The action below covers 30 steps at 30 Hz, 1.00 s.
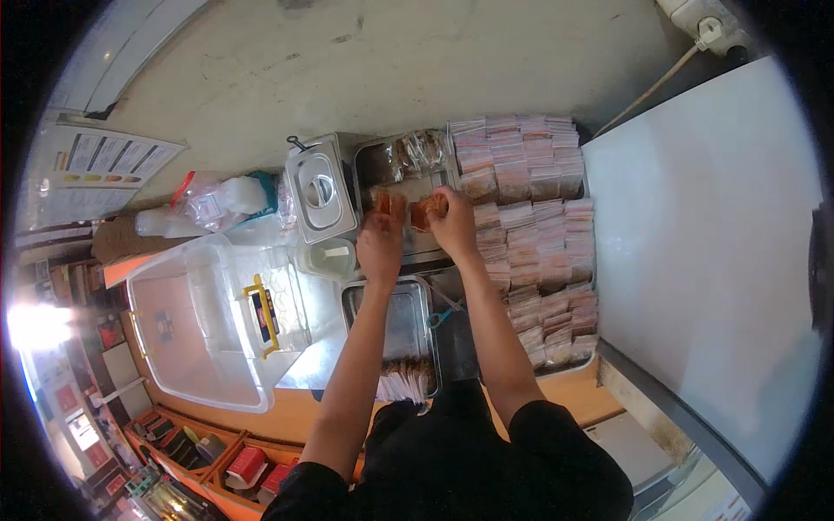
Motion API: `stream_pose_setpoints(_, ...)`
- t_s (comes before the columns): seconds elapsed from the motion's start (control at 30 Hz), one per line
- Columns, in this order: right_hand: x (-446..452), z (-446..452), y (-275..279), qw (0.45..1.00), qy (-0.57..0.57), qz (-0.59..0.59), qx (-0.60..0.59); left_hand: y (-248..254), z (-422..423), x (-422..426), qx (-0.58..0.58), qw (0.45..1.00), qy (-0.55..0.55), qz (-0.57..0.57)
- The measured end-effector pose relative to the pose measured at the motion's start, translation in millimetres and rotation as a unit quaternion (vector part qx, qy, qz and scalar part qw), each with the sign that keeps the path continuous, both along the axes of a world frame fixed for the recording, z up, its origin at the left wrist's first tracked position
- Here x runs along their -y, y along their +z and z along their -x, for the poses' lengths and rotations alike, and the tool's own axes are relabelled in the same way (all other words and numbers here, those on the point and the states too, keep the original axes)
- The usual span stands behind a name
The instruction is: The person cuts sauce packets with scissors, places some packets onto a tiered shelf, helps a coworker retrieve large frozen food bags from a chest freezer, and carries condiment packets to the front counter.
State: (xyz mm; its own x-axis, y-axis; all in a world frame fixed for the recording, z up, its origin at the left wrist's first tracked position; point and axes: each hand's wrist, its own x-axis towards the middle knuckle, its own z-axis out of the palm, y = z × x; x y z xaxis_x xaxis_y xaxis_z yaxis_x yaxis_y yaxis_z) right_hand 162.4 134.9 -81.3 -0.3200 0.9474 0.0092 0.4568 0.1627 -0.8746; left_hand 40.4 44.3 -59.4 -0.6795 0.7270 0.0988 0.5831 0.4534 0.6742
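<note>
My left hand (380, 247) is closed on a small clear packet with reddish-brown contents (388, 205), which is slightly blurred. A similar reddish-brown packet (420, 214) is pinched in my right hand (452, 224), close beside the first but apart from it. Both hands are over a metal tray (426, 187), where more clear packets with brown contents (417, 154) lie along the far side. Nearer my body, a second metal tray (391, 308) holds a row of packets (406, 379) at its near end.
Trays of tightly stacked packets (530, 234) line the right, beside a large white surface (704, 252). To the left stand a lidded steel container (320, 191), a pale tub (328, 259) and a big clear plastic box (200, 304). Blue-handled scissors (439, 319) lie between my forearms.
</note>
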Motion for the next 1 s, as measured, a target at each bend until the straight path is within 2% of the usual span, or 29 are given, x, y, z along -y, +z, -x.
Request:
stream_pose_setpoints(0.07, 7.1, 5.6, 8.1, 1.000, -0.016, -0.024, 0.008, -6.4, -0.5, 0.1, -0.011, 1.000, 0.009, 0.003)
stream_pose_setpoints(0.13, 14.3, 11.0, 21.0, 0.990, -0.028, -0.051, 0.128, -7.1, -1.1, -0.2, -0.057, 0.998, -0.016, 0.014)
stream_pose_setpoints(0.23, 9.0, 21.9, 11.3, 0.985, -0.027, -0.062, 0.157, -5.6, -7.8, -5.1, -0.042, 0.997, 0.016, 0.055)
stream_pose_setpoints(0.37, 5.2, 25.0, 1.6, 0.984, -0.006, -0.020, 0.179, -11.4, -5.6, -4.6, -0.095, 0.995, -0.019, 0.011)
stream_pose_setpoints(0.43, 5.1, 25.1, -4.4, 0.994, -0.003, -0.049, 0.102, -12.5, -4.9, -8.7, -0.080, 0.995, -0.009, 0.051)
stream_pose_setpoints(0.47, 7.4, 25.6, -7.2, 0.994, -0.002, -0.050, 0.102, -12.7, -5.3, -10.2, -0.080, 0.996, -0.008, 0.051)
stream_pose_setpoints(0.53, 15.8, 27.8, -3.6, 0.994, -0.078, -0.030, -0.069, -8.5, -7.0, -13.7, -0.086, 0.995, 0.007, 0.042)
stream_pose_setpoints(0.57, 18.2, 28.5, -5.8, 0.994, -0.078, -0.031, -0.069, -6.0, -7.8, -13.8, -0.086, 0.995, 0.007, 0.042)
stream_pose_setpoints(0.63, 22.9, 29.5, -13.6, 0.996, -0.062, 0.014, 0.062, -7.4, -9.2, -11.5, -0.121, 0.991, -0.015, 0.058)
stream_pose_setpoints(0.73, 24.8, 29.0, -6.4, 0.993, -0.064, 0.029, 0.093, -13.0, -5.8, -12.8, -0.119, 0.988, -0.042, 0.093)
stream_pose_setpoints(0.87, 23.1, 28.1, -12.0, 0.995, -0.038, 0.052, 0.071, -22.5, 4.4, -14.1, -0.094, 0.990, -0.079, 0.068)
stream_pose_setpoints(0.97, 27.1, 19.1, -3.2, 0.999, -0.024, 0.025, 0.027, 10.5, 0.1, -11.6, -0.058, 0.990, -0.047, 0.116)
stream_pose_setpoints(1.0, 28.9, 12.6, 4.3, 0.999, -0.031, 0.013, -0.007, 25.0, -4.8, -8.9, -0.045, 0.996, -0.055, 0.047)
